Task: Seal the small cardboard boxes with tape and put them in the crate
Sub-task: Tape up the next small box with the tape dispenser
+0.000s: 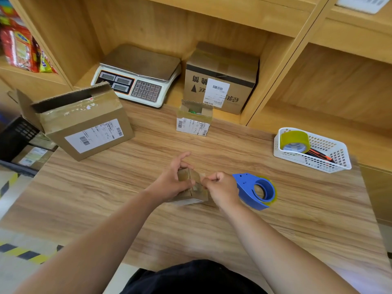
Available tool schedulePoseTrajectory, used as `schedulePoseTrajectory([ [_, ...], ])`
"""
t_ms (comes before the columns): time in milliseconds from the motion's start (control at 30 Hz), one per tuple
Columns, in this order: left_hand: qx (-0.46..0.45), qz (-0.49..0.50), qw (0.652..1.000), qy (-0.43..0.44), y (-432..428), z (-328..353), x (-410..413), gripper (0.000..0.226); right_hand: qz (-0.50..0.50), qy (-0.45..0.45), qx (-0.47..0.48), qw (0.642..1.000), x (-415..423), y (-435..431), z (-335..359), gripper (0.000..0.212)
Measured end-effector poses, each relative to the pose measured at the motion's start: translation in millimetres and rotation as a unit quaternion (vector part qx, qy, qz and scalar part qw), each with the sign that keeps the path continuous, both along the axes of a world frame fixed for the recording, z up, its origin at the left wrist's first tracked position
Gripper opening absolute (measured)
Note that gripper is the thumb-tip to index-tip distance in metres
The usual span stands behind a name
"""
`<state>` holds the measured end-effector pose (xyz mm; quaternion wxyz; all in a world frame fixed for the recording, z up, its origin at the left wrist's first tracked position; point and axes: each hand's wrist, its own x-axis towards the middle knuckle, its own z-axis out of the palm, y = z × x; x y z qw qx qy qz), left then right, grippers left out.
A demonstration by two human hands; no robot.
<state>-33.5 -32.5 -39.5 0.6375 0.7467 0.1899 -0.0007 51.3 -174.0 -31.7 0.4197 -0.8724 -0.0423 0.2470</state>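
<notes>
A small cardboard box point(192, 187) sits on the wooden table point(106, 187) in front of me. My left hand point(172, 179) grips its left side and top, fingers curled over it. My right hand point(221, 187) is curled at the box's right top edge and pinches something there, probably tape. A blue tape dispenser point(257, 190) lies just right of my right hand. Another small box point(194, 118), open on top with a label on its front, stands farther back. The black crate point(20, 134) is at the far left, below the table edge.
A larger open cardboard box point(84, 124) stands at the left of the table. A scale point(137, 77) and a sealed box point(220, 77) sit on the shelf behind. A white basket point(314, 151) with a tape roll point(294, 141) is at the right.
</notes>
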Motion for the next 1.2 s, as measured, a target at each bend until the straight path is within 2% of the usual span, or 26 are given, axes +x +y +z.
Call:
schedulePoseTrajectory([
  [133,-0.009,0.007,1.000,0.011,2,-3,0,0.074,0.017,-0.002,-0.030,0.999,-5,5,-4,0.019],
  [333,-0.033,0.033,0.999,0.020,4,-5,-5,0.072,0.006,-0.020,-0.019,1.000,-19,19,-15,0.021],
  [467,0.035,0.061,0.996,0.057,15,-12,-16,0.073,0.000,-0.049,-0.057,0.997,-30,24,-20,0.030],
  [600,0.112,0.063,0.991,0.046,21,-17,-22,0.077,0.076,-0.161,-0.143,0.974,-34,21,-21,0.036],
  [667,0.158,0.048,0.984,0.069,25,-21,-23,0.078,0.131,-0.243,-0.158,0.948,-33,18,-25,0.047],
  [767,0.218,0.012,0.969,0.113,34,-27,-24,0.081,0.220,-0.342,-0.153,0.901,-35,13,-35,0.050],
  [900,0.306,-0.013,0.946,0.103,41,-39,-29,0.078,0.322,-0.417,-0.170,0.833,-39,9,-41,0.051],
  [967,0.374,0.004,0.926,0.056,40,-41,-34,0.078,0.335,-0.429,-0.176,0.820,-39,9,-43,0.051],
  [1100,0.538,-0.090,0.834,-0.079,28,-54,-50,0.056,0.384,-0.410,-0.245,0.790,-42,11,-46,0.057],
  [1200,0.577,-0.119,0.801,-0.105,24,-66,-54,0.051,0.407,-0.405,-0.273,0.772,-42,12,-47,0.056],
])
